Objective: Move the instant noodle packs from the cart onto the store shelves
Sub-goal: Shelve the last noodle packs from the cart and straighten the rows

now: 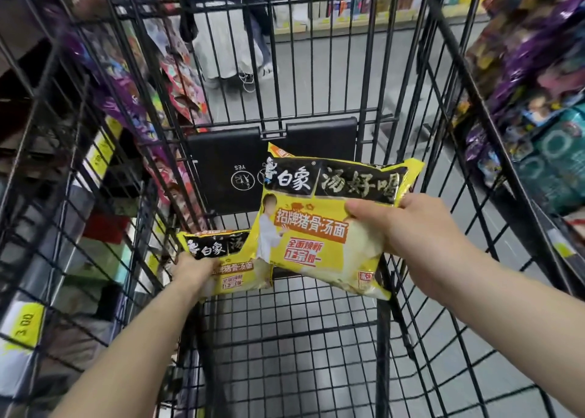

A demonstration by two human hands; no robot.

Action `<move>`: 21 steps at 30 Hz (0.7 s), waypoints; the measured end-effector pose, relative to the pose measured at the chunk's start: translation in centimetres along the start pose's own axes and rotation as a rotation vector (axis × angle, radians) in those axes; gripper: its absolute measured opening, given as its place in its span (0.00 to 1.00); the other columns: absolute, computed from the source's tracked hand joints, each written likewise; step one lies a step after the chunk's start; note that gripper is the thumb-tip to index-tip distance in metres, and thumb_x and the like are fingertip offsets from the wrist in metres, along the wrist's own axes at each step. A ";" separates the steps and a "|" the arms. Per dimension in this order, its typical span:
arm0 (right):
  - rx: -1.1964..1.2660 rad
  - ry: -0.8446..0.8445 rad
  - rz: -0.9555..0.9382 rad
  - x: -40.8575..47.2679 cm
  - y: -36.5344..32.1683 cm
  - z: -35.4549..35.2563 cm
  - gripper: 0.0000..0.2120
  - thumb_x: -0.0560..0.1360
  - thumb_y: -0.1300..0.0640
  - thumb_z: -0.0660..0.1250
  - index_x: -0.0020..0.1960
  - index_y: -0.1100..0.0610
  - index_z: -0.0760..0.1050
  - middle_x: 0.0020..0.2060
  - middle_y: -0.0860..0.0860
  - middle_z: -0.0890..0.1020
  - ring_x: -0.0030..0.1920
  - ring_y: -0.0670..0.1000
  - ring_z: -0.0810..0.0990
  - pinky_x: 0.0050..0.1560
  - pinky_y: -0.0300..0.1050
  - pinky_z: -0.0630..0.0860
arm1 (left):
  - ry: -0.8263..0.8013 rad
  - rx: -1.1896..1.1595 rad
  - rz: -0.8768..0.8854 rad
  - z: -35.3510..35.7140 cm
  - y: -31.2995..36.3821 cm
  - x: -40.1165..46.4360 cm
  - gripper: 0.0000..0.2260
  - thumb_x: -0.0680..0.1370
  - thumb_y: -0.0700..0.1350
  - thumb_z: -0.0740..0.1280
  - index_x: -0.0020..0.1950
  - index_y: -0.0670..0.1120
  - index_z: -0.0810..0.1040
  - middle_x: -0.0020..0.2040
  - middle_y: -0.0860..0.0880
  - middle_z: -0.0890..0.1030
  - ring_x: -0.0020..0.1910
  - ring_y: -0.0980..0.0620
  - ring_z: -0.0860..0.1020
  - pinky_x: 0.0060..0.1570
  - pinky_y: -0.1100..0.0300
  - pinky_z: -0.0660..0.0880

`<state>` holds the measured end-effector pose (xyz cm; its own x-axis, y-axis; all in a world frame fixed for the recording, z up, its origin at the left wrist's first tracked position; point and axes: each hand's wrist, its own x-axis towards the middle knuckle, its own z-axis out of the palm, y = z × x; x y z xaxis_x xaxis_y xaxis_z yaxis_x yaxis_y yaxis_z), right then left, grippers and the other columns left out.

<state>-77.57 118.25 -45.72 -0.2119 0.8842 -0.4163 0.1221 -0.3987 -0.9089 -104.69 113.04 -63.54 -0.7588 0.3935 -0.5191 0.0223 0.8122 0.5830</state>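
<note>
- Head view, nearest first: two bare forearms reaching forward and down into black wire cart [316, 338]; basket floor bare mesh in the near part.
- Right hand [421, 227]: thumb over the front face, fingers curled behind the right edge of raised noodle pack [329, 224]; pack held clear of the basket floor, tilted, lower corner hanging over the mesh.
- Left hand [194, 272]: fingers laid over the left end of lower noodle pack [228, 261], low in the basket by the left wall; fingertips hidden under the film, so firmness of grip cannot be told.
- Raised pack overlapping the lower pack's right edge in this view; touching or apart not decidable.
- Folded child-seat flap [240, 170] standing just behind both packs.
- Store shelves [63, 227] close beside the cart at left, more at right [538, 132]; both look stocked already.
- Another person's legs [228, 53] in the aisle beyond the cart front.
- Risk, judged: one-edge hold on slick film; pack could slip or swing on the lift.
- Risk: pack corner snagging the wire wall or top rim on the way out.
- Risk: left pack sliding away if only pressed, not pinched.
- Risk: crowded shelf faces; goods knocked off on insertion.
</note>
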 end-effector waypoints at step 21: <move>-0.049 0.146 -0.071 -0.9 -0.6 -1.0 0.07 0.72 0.60 0.72 0.39 0.61 0.76 0.37 0.56 0.85 0.37 0.53 0.83 0.45 0.50 0.81 | -0.170 -0.156 0.422 -5.6 2.1 -7.7 0.10 0.69 0.39 0.75 0.49 0.40 0.79 0.43 0.46 0.79 0.40 0.50 0.76 0.39 0.65 0.73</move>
<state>-76.47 117.97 -44.79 -0.0788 0.9370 -0.3404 0.1594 -0.3252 -0.9321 -102.42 109.33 -54.81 -0.5866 0.7506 -0.3041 0.1974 0.4967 0.8452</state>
